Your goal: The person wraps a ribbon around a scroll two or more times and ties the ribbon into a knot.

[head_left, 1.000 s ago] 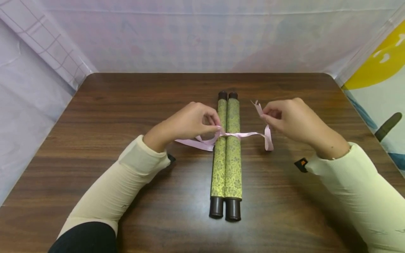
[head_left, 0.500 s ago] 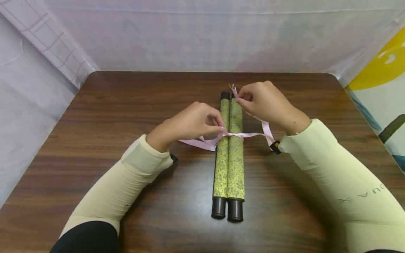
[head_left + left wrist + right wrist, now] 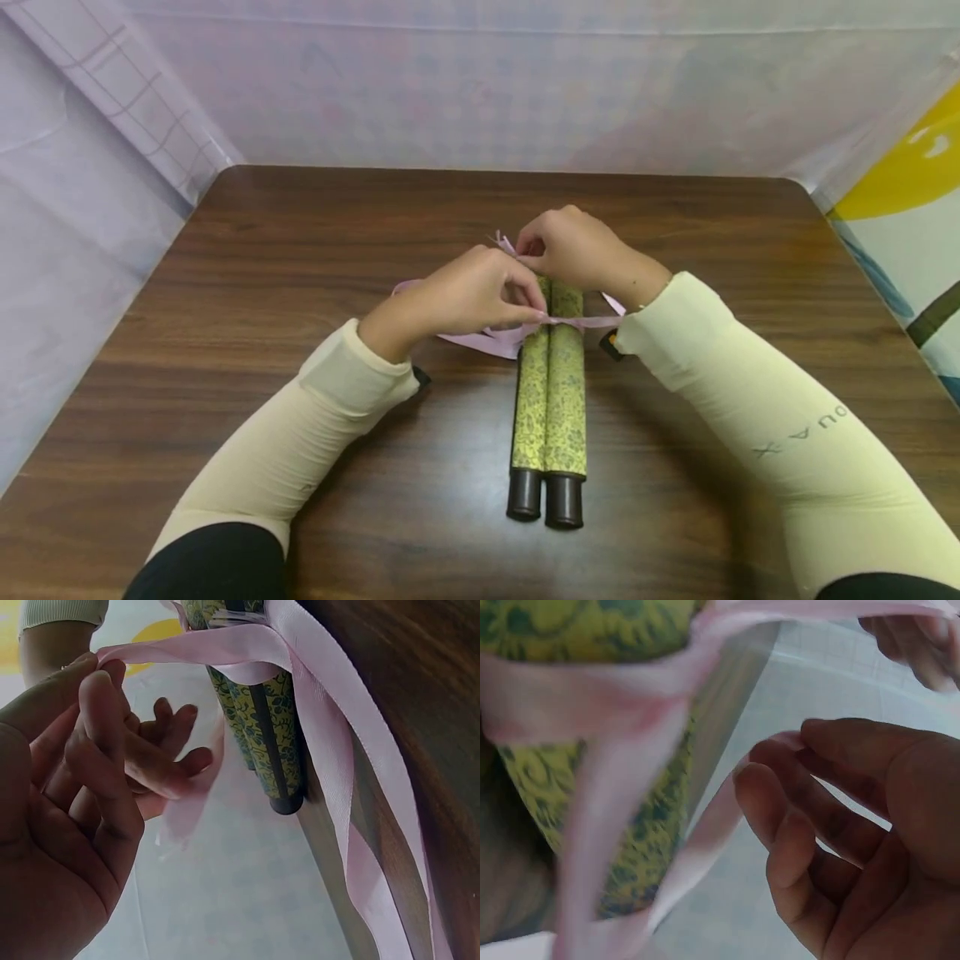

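Observation:
Two yellow-green patterned scroll rolls with dark end caps lie side by side on the table. A pink ribbon passes across both, around their middle. My left hand pinches the ribbon between thumb and forefinger just above the left roll. My right hand is over the far part of the rolls and hides their far ends in the head view. It pinches the ribbon near its frayed end, which sticks out leftward. In the left wrist view loose ribbon lengths hang beside the rolls. The right wrist view shows ribbon running to my right fingertips.
The dark wooden table reaches back to a pale curtain-like sheet. A yellow-patterned cloth hangs at the right side. Black wrist pieces show at the sleeve cuffs.
My right hand has moved left from beside the rolls to over them, carrying the ribbon's end with it. The left hand keeps its pinch in nearly the same place.

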Demonstrator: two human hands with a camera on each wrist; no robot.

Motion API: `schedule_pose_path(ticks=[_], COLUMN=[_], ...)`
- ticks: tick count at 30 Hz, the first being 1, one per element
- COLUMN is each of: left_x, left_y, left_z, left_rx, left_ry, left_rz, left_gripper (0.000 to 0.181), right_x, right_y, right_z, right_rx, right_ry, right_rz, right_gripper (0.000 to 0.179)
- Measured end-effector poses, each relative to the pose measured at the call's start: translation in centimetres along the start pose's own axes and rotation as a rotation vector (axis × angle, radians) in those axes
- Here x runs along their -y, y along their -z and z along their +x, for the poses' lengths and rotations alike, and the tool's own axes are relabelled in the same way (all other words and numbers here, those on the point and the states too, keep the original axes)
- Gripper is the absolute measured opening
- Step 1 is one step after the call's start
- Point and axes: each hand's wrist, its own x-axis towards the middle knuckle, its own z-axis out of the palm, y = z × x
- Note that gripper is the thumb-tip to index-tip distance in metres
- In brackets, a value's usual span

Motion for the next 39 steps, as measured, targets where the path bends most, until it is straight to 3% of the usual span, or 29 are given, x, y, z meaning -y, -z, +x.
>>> schedule_pose_path(ticks=[8, 20, 26, 32, 39], left_x=[0.0, 0.2, 0.1, 0.1, 0.2], left_y=[-0.3, -0.2, -0.2, -0.2, -0.3], left_z=[0.2, -0.1, 0.1, 0.1, -0.1], left_rx=[-0.002, 0.0, 0.019, 0.005, -0.054], left_ry=[-0.023, 0.003, 0.012, 0.016, -0.023], left_rz=[0.028, 0.016, -0.015, 0.019, 0.079], left_gripper=[0.008, 0.007, 0.008, 0.006, 0.007], right_x=[0.1, 0.4, 0.5, 0.3, 0.3], right_y=[-0.9, -1.2, -0.5, -0.2, -0.2], right_z=[0.2, -0.7, -2.6, -4.5, -5.8], right_rx=[0.076, 0.076, -0.02, -0.155, -0.16], right_ry=[-0.006, -0.002, 0.01, 0.071, 0.129], right_rz=[0.034, 0.025, 0.071, 0.166, 0.224], right_gripper=[0.017, 0.013, 0.015, 0.017, 0.014])
